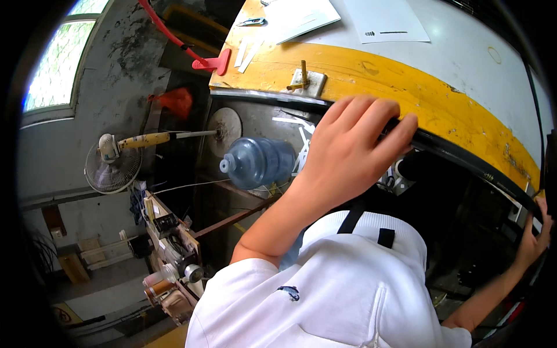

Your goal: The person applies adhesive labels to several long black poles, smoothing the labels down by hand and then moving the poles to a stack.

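Observation:
A long, narrow black strip (458, 152) runs along the near edge of the yellow-bordered worktable (400, 78). My left hand (354, 139) is closed over it near the middle of the view, with the fingers curled across its top. Far to the right, my right hand (536, 235) is closed at the strip's other end, partly lost in the dark rim. Just beyond my left hand, a small metal plate with a brass-coloured post (303, 78) sits on the yellow border. What the strip is made of, I cannot tell.
White sheets (386, 20), a small cutter knife (252, 22) and a red clamp-like piece (214, 62) lie on the table. Below its left end lies a blue water bottle (261, 162). A standing fan (113, 162) and a cluttered bench (174, 249) are further left.

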`<action>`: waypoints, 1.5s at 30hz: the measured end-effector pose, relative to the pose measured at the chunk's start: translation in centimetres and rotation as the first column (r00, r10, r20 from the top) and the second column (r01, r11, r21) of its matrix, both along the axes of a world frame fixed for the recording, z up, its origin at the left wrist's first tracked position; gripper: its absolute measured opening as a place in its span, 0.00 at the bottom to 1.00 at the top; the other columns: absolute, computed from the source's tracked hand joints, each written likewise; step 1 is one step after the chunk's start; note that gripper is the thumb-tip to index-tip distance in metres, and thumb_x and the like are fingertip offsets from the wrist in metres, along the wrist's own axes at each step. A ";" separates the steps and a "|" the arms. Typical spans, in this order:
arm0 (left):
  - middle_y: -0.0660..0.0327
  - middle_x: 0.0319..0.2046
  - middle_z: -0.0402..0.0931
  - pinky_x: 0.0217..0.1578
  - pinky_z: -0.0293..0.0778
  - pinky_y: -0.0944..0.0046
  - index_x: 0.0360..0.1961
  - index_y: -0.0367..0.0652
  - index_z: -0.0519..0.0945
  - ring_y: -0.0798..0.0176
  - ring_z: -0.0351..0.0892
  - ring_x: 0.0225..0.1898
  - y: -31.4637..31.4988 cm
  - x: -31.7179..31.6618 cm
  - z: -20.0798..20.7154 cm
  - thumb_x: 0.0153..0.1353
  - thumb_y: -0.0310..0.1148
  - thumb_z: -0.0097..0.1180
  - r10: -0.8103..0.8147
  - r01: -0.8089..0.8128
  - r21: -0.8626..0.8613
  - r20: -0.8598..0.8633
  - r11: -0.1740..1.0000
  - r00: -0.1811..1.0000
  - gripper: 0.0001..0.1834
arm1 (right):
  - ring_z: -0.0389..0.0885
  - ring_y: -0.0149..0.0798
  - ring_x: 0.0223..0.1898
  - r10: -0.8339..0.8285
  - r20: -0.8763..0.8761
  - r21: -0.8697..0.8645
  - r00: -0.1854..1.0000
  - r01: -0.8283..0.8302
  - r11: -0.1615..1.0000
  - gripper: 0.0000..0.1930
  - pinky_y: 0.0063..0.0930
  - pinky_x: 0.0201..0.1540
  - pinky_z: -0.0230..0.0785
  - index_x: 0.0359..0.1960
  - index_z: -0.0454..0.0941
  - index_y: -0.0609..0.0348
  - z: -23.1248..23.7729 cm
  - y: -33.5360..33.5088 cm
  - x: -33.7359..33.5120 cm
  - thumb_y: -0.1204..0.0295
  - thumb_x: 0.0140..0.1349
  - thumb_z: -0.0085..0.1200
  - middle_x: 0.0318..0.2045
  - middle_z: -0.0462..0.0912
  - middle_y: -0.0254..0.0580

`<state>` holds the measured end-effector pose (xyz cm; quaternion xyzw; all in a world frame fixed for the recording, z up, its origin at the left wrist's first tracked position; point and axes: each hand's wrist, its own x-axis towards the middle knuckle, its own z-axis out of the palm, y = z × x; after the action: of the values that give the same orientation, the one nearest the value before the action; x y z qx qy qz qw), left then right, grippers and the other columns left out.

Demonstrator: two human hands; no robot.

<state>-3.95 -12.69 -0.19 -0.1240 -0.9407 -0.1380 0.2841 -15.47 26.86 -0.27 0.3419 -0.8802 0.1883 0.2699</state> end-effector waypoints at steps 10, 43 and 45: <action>0.57 0.41 0.76 0.40 0.73 0.57 0.49 0.45 0.79 0.52 0.76 0.41 -1.7 -2.6 -2.0 0.49 0.25 0.65 0.039 -0.036 -0.017 0.160 0.999 0.986 0.23 | 0.77 0.47 0.47 -0.076 0.098 0.053 0.992 0.071 0.996 0.20 0.35 0.54 0.67 0.40 0.79 0.62 -0.8 -2.5 1.4 0.89 0.42 0.62 0.41 0.80 0.45; 0.66 0.46 0.80 0.56 0.67 0.56 0.49 0.51 0.80 0.59 0.76 0.53 -4.2 -3.3 -4.5 0.51 0.31 0.63 0.047 -0.040 -0.074 0.099 0.996 0.994 0.20 | 0.76 0.43 0.43 0.053 0.161 0.017 0.986 -0.056 0.998 0.06 0.32 0.47 0.68 0.38 0.80 0.62 -1.8 -6.5 -2.0 0.76 0.59 0.56 0.39 0.80 0.43; 0.66 0.47 0.80 0.57 0.67 0.56 0.49 0.50 0.81 0.59 0.75 0.54 -4.2 -3.2 -4.5 0.52 0.31 0.62 0.052 -0.044 -0.071 0.110 0.997 0.993 0.20 | 0.77 0.42 0.42 0.094 0.148 0.024 0.985 -0.098 0.995 0.06 0.32 0.46 0.68 0.37 0.80 0.63 -1.3 -7.5 -2.8 0.76 0.60 0.56 0.38 0.81 0.43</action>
<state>-7.18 -16.89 -4.64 -0.1031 -0.9619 -0.1057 0.2301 -18.28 19.33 -1.53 0.3734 -0.8830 0.2117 0.1896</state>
